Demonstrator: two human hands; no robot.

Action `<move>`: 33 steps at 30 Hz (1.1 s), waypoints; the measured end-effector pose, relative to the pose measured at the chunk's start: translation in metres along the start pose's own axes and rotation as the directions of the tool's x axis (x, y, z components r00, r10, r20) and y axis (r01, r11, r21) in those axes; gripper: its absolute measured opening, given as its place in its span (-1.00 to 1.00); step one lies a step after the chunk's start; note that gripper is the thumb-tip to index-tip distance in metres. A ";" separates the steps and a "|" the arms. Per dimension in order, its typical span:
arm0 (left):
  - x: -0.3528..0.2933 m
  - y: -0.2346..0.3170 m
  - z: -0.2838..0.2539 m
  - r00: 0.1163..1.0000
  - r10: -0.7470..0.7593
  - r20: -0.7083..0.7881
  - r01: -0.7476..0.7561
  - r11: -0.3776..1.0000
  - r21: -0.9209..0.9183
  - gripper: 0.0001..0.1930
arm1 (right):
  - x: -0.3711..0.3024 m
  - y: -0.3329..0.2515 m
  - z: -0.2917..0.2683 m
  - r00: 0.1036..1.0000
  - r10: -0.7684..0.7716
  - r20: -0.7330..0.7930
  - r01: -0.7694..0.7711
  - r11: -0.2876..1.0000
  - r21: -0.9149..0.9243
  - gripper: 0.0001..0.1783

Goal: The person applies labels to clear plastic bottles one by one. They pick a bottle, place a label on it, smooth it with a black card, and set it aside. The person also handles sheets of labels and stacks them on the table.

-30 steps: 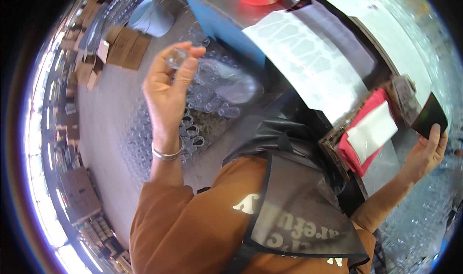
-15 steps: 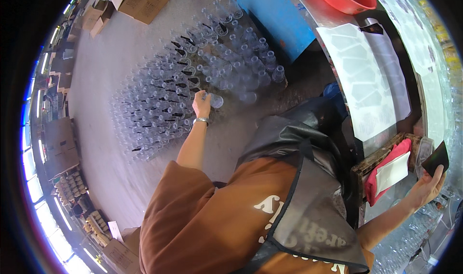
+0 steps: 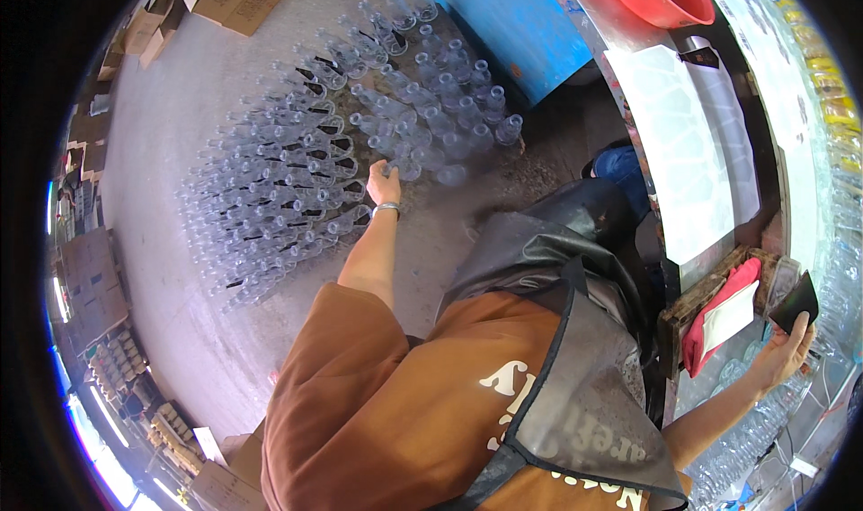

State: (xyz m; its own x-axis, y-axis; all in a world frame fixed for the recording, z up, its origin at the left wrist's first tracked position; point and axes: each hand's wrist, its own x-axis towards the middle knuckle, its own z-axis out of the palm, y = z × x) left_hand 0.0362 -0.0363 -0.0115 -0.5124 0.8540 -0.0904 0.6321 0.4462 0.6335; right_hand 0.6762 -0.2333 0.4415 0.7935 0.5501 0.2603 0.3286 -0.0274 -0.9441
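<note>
My left hand [image 3: 385, 184] grips a clear, narrow-necked glass bottle [image 3: 408, 168] beside crowded matching bottles [image 3: 435, 121] on the grey floor [image 3: 211, 349]; my right hand [image 3: 784, 356] pinches a flat black sheet [image 3: 796, 301]. Plenty stand down; this one's not released; the remainder, I can't tell.

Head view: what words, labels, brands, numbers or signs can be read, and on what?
Brown shirt: large pale letters, partly covered; wording not copied here.
Grey apron flap: dimmer letters, on or through it; wording not copied.
Cardboard box at top left: print too small to read.
Glass bottles: no lettering I can make out.
</note>
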 end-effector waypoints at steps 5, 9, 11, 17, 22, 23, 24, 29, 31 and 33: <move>0.000 0.001 0.009 1.000 0.021 0.017 -0.022 0.997 0.075 -0.56 | -0.007 0.014 -0.009 0.999 0.031 0.016 -0.030 0.999 -0.035 -0.73; -0.004 -0.003 -0.010 0.993 0.119 0.019 -0.120 0.988 0.102 -0.33 | -0.020 0.010 0.012 0.999 0.034 0.027 -0.035 0.999 0.027 -0.62; 0.011 0.008 -0.025 0.991 0.130 -0.022 -0.128 0.990 0.051 -0.39 | -0.017 0.007 -0.002 0.998 0.060 -0.037 -0.057 0.994 0.093 -0.62; 0.004 0.233 -0.058 0.864 0.425 -0.271 -0.475 0.866 -0.155 -0.55 | 0.056 -0.024 -0.098 0.997 0.069 -0.028 -0.049 0.892 0.450 -0.69; -0.049 0.397 -0.064 0.674 0.699 -0.238 -0.706 0.514 -0.488 -0.59 | 0.174 -0.041 -0.130 0.860 -0.399 -0.320 0.271 0.886 -0.377 -0.68; -0.069 0.427 -0.054 0.636 0.742 -0.211 -0.692 0.428 -0.581 -0.59 | 0.190 -0.051 -0.134 0.769 -0.560 -0.310 0.341 0.768 -0.542 -0.67; -0.089 0.450 -0.047 0.598 0.778 -0.190 -0.663 0.348 -0.663 -0.59 | 0.205 -0.058 -0.138 0.668 -0.699 -0.257 0.382 0.617 -0.688 -0.64; -0.205 0.533 -0.032 0.383 0.922 -0.066 -0.497 0.145 -0.855 -0.57 | 0.238 -0.037 -0.155 0.948 -0.286 -0.136 0.039 0.532 -0.846 -0.48; -0.232 0.539 -0.033 0.295 0.955 0.039 -0.446 0.174 -0.878 -0.56 | 0.208 -0.042 -0.129 0.914 -0.371 -0.164 0.102 0.601 -0.793 -0.58; -0.260 0.544 -0.030 0.171 0.971 0.167 -0.413 0.225 -0.883 -0.55 | 0.168 -0.061 -0.112 0.905 -0.402 -0.142 0.159 0.627 -0.763 -0.59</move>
State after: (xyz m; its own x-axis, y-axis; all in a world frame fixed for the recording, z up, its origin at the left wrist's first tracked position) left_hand 0.4954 -0.0235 0.3800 0.6232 0.6240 0.4714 -0.1595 -0.4887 0.8577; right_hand 0.8464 -0.2326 0.5651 0.6581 0.3904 0.6438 0.7232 -0.5659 -0.3960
